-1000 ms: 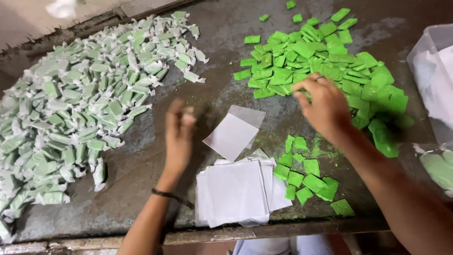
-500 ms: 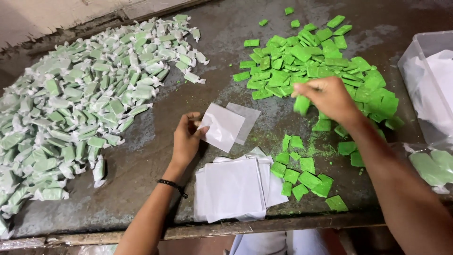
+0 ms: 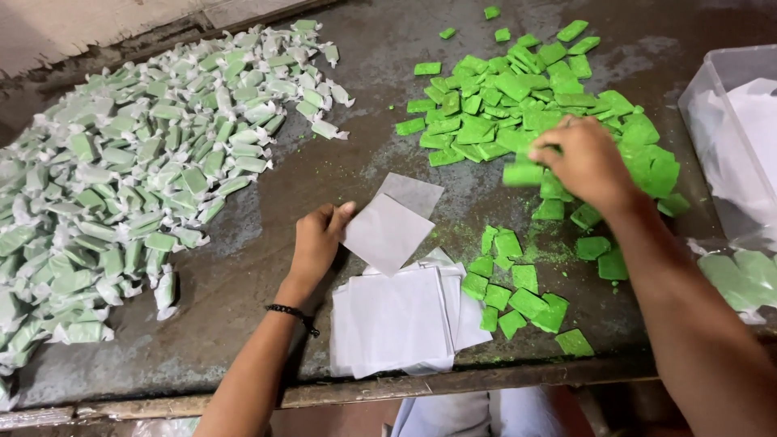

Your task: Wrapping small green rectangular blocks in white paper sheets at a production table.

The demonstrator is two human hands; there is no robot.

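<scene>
A second ago the left hand (image 3: 317, 243) lay flat on the dark table beside a loose square sheet of white wrapping paper (image 3: 387, 233); it now pinches that sheet by its edge, lifted above the paper stack. The right hand (image 3: 584, 162), which was reaching into the heap of bright green blocks, has drawn back toward the sheet, holding one green rectangular block (image 3: 523, 173)

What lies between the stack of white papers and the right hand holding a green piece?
In the head view, a small cluster of loose green pieces lies on the table between the paper stack and the right hand.
</scene>
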